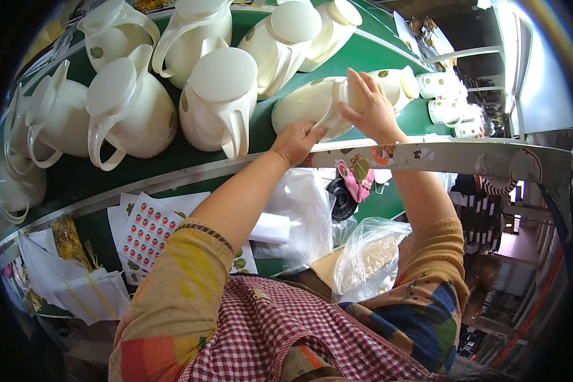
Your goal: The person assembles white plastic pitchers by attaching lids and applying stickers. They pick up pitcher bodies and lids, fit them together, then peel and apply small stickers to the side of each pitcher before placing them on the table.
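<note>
A cream-white lidded jug (302, 103) leans on the green surface (267, 118) before me, its top toward the right. My left hand (295, 142) closes around its handle side, the thumb along the handle. At the lid end, my right hand (377, 113) grips the jug with fingers over the top; part of the lid is hidden under it. Just past my right hand is another cream jug (391, 88) with a green leaf mark. Left of the held jug, a similar jug (223, 95) stands with its handle toward me.
Several more cream jugs (130, 105) crowd the left and back. A pale rail (439, 156) runs beneath my forearms. Nearer me lie sticker sheets (148, 232), clear plastic bags (372, 258), a black round part (342, 198) and a pink cloth (361, 186). Patterned white pots (442, 109) stand far right.
</note>
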Motion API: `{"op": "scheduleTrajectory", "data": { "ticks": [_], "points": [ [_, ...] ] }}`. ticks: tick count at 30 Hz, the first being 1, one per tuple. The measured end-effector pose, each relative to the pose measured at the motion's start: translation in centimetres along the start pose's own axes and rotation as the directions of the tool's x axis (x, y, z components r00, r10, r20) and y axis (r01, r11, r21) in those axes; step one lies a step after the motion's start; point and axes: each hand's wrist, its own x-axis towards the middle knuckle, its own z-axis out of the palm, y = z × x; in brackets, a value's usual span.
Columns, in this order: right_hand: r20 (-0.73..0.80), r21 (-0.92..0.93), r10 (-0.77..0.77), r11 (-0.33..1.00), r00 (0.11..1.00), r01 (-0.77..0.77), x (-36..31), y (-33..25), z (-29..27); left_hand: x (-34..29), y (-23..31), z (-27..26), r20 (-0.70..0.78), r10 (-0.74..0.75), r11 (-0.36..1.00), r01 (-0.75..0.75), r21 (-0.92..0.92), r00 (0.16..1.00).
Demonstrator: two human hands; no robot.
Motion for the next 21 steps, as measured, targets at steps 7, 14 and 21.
{"op": "scheduleTrajectory", "data": {
  "ticks": [7,14,21],
  "points": [
    [0.110,0.049,-0.266,0.964,0.958,0.262,1.5,1.4,-1.4,0.0,0.0,-0.1,0.038,0.009,1.000,-0.009,-0.020,0.999],
    [0.105,-0.058,-0.357,0.929,0.928,0.365,1.5,1.6,-1.8,0.3,-0.6,0.2,0.002,0.045,0.999,-0.045,-0.012,0.999],
    [0.063,-0.058,-0.081,0.995,0.995,0.085,0.7,0.5,-0.8,0.1,0.3,0.0,0.022,0.021,0.999,-0.022,0.029,1.000]
  ]
}}
